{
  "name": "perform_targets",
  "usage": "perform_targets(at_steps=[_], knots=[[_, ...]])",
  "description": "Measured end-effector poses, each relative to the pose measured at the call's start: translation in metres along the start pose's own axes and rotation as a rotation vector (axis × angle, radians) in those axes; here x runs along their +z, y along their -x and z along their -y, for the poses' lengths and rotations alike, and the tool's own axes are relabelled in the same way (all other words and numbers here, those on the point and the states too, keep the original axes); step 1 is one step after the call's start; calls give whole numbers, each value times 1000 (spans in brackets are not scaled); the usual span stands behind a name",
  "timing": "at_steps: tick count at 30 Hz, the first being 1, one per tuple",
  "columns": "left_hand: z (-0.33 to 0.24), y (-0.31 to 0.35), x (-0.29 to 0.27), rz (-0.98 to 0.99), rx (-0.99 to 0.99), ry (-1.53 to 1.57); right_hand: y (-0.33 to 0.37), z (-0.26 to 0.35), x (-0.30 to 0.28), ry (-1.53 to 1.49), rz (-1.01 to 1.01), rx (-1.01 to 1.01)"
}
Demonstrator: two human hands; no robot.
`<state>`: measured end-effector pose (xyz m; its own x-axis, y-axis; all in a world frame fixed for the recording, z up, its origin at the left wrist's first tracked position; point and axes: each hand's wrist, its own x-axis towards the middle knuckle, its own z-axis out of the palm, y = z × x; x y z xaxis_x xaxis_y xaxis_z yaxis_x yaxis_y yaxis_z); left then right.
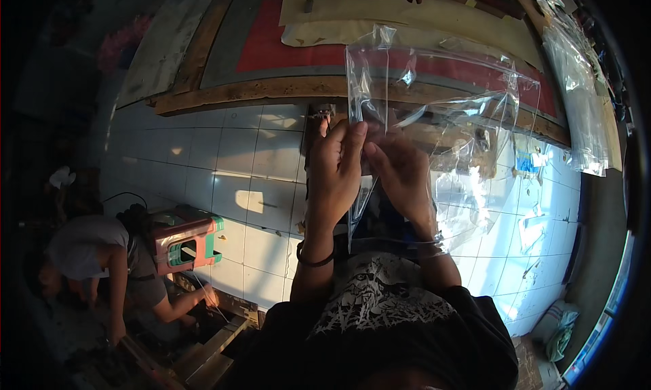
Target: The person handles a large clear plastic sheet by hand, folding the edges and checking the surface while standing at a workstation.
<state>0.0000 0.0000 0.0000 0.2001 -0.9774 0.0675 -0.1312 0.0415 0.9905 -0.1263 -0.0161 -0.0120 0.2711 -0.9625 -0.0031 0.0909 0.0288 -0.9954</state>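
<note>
Beneath the fingers lies a tiled floor [230, 146]; beyond them, a wooden table [271, 88]. The left hand [332, 176] pinches the left edge of a clear plastic sheet [461, 112], which spreads beyond and rightward of the fingers. The right hand [401, 176] curls beside it, its grip uncertain. Uneven pulling could crease or tear the sheet. Glare obscures its layers.
</note>
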Motion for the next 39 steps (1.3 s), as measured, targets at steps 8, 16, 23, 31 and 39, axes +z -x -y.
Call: perform_targets(at_steps=[8, 16, 23, 31, 39], knots=[[-3, -11, -3, -19, -95, 318, 9, -17, -9, 82, 216, 1], [-6, -16, 5, -136, -35, 400, 15, -33, 6, 22, 154, -54], [3, 2, 8, 83, 35, 380, -3, 0, -8, -33, -62, -52], [20, 49, -2, 287, 102, 126, -11, 10, -11, -156, -188, -13], [26, 55, 2, 179, 20, 303, -21, 25, -9, -215, -221, -82]])
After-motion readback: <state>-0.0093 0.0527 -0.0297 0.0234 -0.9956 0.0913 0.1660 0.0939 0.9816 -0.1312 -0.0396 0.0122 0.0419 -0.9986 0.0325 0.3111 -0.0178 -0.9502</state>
